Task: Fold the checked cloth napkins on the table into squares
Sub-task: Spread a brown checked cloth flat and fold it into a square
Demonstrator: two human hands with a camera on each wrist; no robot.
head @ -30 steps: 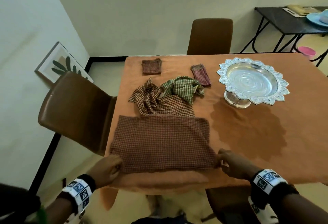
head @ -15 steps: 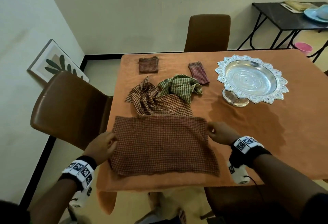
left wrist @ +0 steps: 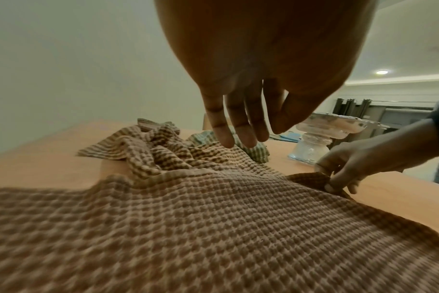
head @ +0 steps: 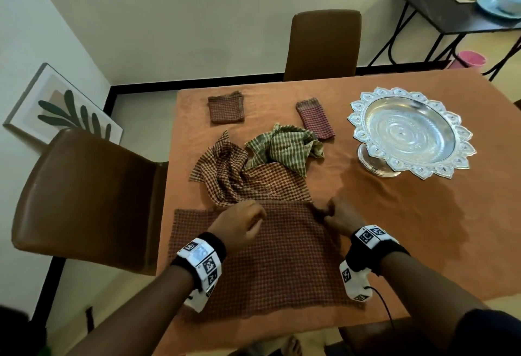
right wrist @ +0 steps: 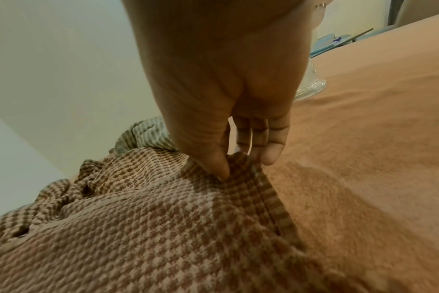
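Pinching napkin corner with right hand, left hand loose above; next, carrying corner across to fold.

Seen from under the left hand: palm overhead, fingers straight and loosely spread, hanging above the brown checked napkin without touching it. Spread flat across the orange table, that napkin, its near part blurred. At its far right corner, pinched and lifted a little between thumb and fingertips of the right hand. Behind it, touching its far edge, a crumpled brown-and-cream checked napkin; beyond that, a bit of a green checked napkin. Farther right, on the table, a silver pedestal tray.
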